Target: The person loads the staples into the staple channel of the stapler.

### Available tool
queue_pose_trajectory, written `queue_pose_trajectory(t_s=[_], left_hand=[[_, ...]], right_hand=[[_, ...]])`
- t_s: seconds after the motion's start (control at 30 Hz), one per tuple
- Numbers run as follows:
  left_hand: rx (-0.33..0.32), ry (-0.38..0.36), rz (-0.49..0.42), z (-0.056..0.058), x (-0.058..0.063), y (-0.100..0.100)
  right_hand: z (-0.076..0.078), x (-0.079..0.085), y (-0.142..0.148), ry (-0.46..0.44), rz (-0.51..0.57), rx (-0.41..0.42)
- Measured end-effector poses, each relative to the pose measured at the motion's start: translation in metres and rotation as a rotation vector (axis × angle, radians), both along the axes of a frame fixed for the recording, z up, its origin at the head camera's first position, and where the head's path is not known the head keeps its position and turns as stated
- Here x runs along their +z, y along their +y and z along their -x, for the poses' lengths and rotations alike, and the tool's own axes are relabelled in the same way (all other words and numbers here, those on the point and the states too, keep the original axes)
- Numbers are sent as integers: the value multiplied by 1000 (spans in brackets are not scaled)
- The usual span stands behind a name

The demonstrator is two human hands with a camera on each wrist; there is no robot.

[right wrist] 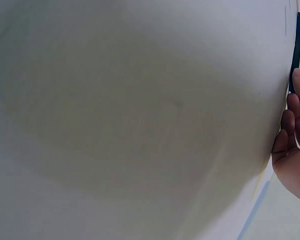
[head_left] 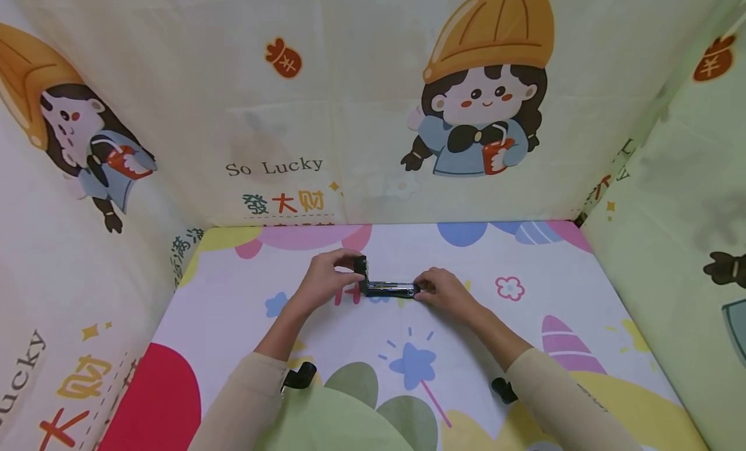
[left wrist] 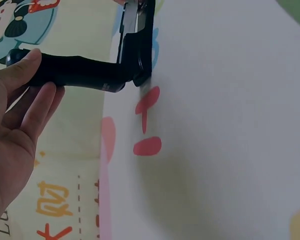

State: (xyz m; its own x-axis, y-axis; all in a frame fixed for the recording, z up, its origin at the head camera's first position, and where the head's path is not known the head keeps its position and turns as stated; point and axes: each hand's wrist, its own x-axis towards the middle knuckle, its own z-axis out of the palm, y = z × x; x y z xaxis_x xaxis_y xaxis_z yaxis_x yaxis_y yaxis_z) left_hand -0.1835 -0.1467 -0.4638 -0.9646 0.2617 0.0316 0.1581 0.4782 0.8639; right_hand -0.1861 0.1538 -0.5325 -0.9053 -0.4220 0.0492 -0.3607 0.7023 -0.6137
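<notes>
A black stapler (head_left: 390, 289) stands swung wide at its hinge, with its base along the tabletop and its upper arm pointing up at the left end. My left hand (head_left: 323, 279) pinches the raised arm near its tip. In the left wrist view, the thumb and fingers of this hand (left wrist: 17, 125) lie on either side of the upper arm (left wrist: 82, 71). A silvery metal strip shows along the base. My right hand (head_left: 447, 293) grips the base's right end with thumb and fingertips. The right wrist view catches that hand (right wrist: 295, 155) at its right edge, holding the dark base (right wrist: 296, 55).
Under the stapler lies a white tablecloth (head_left: 350, 334) printed with coloured shapes. Cream fabric walls (head_left: 373, 133) with cartoon figures rise at the back and both sides. Black wrist devices (head_left: 300, 376) sit at both sleeve cuffs.
</notes>
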Motion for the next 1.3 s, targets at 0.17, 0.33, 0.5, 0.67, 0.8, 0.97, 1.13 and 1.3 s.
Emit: queue_pose_trajectory(t_s=[0.17, 0.33, 0.5, 0.67, 0.8, 0.97, 1.13, 1.3], left_hand=[[-18, 2, -5, 0, -1, 8], [-22, 0, -7, 0, -1, 15], [-38, 8, -8, 2, 0, 24], [-70, 44, 21, 5, -1, 33], [-99, 92, 47, 7, -3, 40], [-115, 129, 101, 7, -4, 46], [-122, 136, 174, 8, -6, 52], [-155, 193, 290, 9, -4, 59]], right_hand=[[0, -3, 0, -3, -4, 1], [-1, -3, 0, -11, -10, -6], [-1, -1, -1, -28, -15, -18], [-1, 0, -2, -34, -16, -19], [1, 0, -2, -35, -16, -22], [2, 1, -1, -35, -4, -24], [2, 1, 0, -3, 11, -3], [1, 0, 0, -3, 9, -6]])
